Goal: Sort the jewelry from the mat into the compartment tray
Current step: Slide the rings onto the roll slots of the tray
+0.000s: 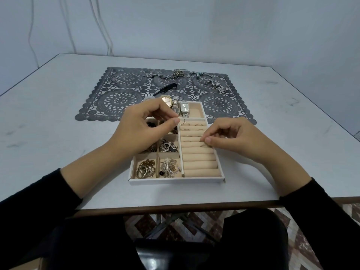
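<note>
Pinching thumb to forefinger, left hand [140, 129] and right hand [233, 135] hover above the compartment tray [175, 181] (whether either holds anything cannot be told).

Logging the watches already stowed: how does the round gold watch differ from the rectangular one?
The round watch has a gold-toned case; the rectangular watch is silver. The round watch is partly hidden behind the left hand; the rectangular watch shows fully. Both sit at the tray's far end.
</note>
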The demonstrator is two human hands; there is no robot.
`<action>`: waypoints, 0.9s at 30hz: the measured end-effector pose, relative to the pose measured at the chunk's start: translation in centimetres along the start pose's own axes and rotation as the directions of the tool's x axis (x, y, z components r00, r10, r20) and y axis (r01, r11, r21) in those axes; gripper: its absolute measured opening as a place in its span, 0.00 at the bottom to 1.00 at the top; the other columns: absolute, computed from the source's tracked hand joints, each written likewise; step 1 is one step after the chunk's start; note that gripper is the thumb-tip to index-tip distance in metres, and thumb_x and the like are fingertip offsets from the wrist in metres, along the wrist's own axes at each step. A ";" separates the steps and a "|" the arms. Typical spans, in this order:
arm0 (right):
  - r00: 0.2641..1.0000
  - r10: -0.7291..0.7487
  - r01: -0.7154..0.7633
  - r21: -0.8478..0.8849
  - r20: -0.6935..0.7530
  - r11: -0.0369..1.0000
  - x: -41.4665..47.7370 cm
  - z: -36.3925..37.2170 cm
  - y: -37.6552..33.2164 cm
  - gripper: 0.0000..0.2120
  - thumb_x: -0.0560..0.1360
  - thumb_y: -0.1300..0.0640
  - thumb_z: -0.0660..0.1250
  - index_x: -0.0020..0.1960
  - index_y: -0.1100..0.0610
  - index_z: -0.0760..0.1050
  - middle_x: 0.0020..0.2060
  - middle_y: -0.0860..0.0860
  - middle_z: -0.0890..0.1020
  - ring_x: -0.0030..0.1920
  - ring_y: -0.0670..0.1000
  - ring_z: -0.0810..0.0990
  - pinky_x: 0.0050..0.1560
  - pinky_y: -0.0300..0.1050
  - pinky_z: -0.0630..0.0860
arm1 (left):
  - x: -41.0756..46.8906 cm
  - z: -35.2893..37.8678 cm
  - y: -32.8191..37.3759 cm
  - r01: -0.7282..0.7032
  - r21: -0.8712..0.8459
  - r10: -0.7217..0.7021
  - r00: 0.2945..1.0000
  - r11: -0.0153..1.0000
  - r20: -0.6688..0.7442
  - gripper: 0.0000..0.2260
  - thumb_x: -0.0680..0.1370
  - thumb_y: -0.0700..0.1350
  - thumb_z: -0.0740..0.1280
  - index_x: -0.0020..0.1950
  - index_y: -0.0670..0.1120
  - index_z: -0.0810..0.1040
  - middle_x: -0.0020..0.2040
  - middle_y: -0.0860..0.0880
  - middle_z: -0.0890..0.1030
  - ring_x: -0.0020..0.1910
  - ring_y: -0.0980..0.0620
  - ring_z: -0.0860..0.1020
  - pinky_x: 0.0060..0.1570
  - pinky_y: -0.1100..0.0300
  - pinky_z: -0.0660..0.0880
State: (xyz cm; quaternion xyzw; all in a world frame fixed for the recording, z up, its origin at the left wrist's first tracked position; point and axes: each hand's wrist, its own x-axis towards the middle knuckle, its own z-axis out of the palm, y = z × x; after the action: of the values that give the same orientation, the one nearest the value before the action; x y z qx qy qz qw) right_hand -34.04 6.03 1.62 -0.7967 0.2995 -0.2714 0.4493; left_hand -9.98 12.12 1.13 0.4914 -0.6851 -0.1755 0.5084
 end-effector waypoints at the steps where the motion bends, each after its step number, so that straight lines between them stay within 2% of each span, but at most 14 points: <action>1: 1.000 0.002 -0.002 -0.001 0.002 1.000 0.0 0.0 0.0 0.04 0.71 0.63 0.73 0.46 0.61 0.83 0.37 0.55 0.81 0.38 0.48 0.74 0.42 0.41 0.69 | 0.0 0.0 0.0 -0.001 0.002 0.001 1.000 1.000 0.001 0.04 0.74 0.43 0.74 0.46 0.44 0.82 0.41 0.50 0.83 0.42 0.51 0.81 0.47 0.52 0.80; 11: 1.000 0.013 -0.013 -0.008 0.004 1.000 0.1 0.1 0.1 0.05 0.70 0.64 0.74 0.45 0.61 0.83 0.37 0.53 0.79 0.37 0.47 0.72 0.41 0.44 0.68 | 0.0 0.1 0.1 0.010 -0.006 -0.010 1.000 1.000 0.012 0.04 0.74 0.41 0.74 0.46 0.43 0.82 0.42 0.49 0.83 0.43 0.52 0.81 0.45 0.60 0.79; 15: 1.000 0.019 -0.019 -0.004 -0.024 1.000 0.4 -0.2 0.1 0.06 0.73 0.59 0.71 0.47 0.60 0.83 0.40 0.55 0.84 0.40 0.50 0.80 0.44 0.41 0.75 | 0.0 0.1 0.3 0.018 -0.042 -0.017 0.999 0.999 0.034 0.04 0.74 0.40 0.74 0.46 0.42 0.82 0.42 0.48 0.82 0.42 0.53 0.81 0.42 0.66 0.78; 18: 0.984 0.007 -0.004 0.019 -0.176 1.000 1.3 -0.8 0.4 0.07 0.77 0.60 0.66 0.51 0.59 0.82 0.43 0.54 0.84 0.43 0.48 0.81 0.44 0.37 0.76 | 0.1 0.2 0.1 -0.007 0.008 0.006 0.998 1.000 0.060 0.03 0.74 0.41 0.74 0.46 0.44 0.82 0.42 0.50 0.83 0.42 0.52 0.81 0.45 0.59 0.79; 21: 0.933 0.040 -0.031 0.032 -0.358 0.999 2.4 -1.4 1.3 0.08 0.78 0.60 0.64 0.52 0.56 0.81 0.46 0.54 0.84 0.46 0.46 0.81 0.44 0.35 0.76 | 0.1 0.2 0.1 -0.018 0.012 0.016 0.994 1.000 0.104 0.03 0.74 0.41 0.74 0.46 0.43 0.82 0.40 0.52 0.83 0.40 0.55 0.81 0.43 0.61 0.78; 25: 0.867 0.087 -0.155 -0.100 -0.490 0.983 3.9 -1.8 2.7 0.09 0.79 0.57 0.63 0.57 0.52 0.78 0.51 0.49 0.82 0.43 0.38 0.80 0.46 0.32 0.74 | 0.2 0.1 0.2 -0.061 0.067 0.048 0.983 0.996 0.175 0.03 0.74 0.42 0.74 0.46 0.44 0.83 0.41 0.54 0.83 0.42 0.54 0.82 0.44 0.61 0.78; 27: 0.871 0.078 -0.255 -0.313 -0.484 0.915 4.5 -2.1 3.4 0.15 0.80 0.54 0.61 0.65 0.53 0.74 0.60 0.50 0.79 0.53 0.43 0.79 0.55 0.33 0.69 | 0.3 0.2 0.3 -0.085 0.088 0.066 0.978 0.992 0.199 0.03 0.74 0.42 0.75 0.45 0.44 0.83 0.41 0.55 0.83 0.44 0.54 0.82 0.44 0.63 0.78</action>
State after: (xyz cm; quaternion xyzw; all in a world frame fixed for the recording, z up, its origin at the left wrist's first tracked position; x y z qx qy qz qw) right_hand -33.28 0.19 0.29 -0.7492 0.5117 -0.3519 0.2303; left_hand -10.31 11.97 1.47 0.4693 -0.7575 -0.1702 0.4207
